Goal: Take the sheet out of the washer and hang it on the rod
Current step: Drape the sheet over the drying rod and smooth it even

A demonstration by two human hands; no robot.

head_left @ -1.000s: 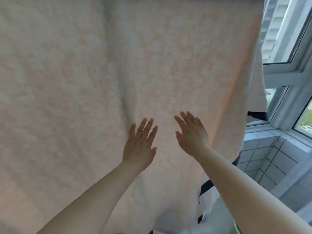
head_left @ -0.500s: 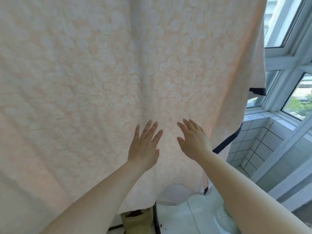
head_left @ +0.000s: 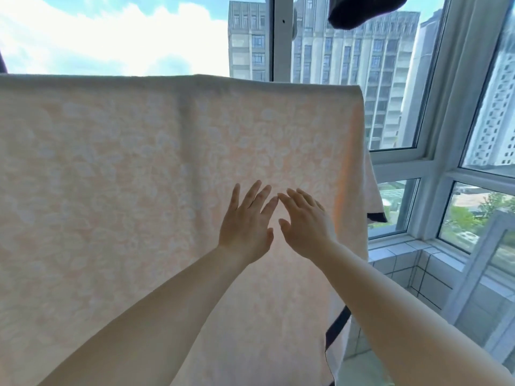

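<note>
The view has lifted in the last second to show the peach sheet draped over the rod, itself hidden under the fold: hanging looks done. Left hand and right hand, fingers spread and empty, lie flat against the cloth, apparently smoothing it.

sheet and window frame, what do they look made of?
Sheet: woven cloth, likely cotton or terry, matte peach with a pale leaf pattern; light glows through it, it folds softly at the top, and it has a dark edge trim. Window frame: looks like white plastic or painted metal, smooth with a slight sheen; the picture cannot settle which.
</note>
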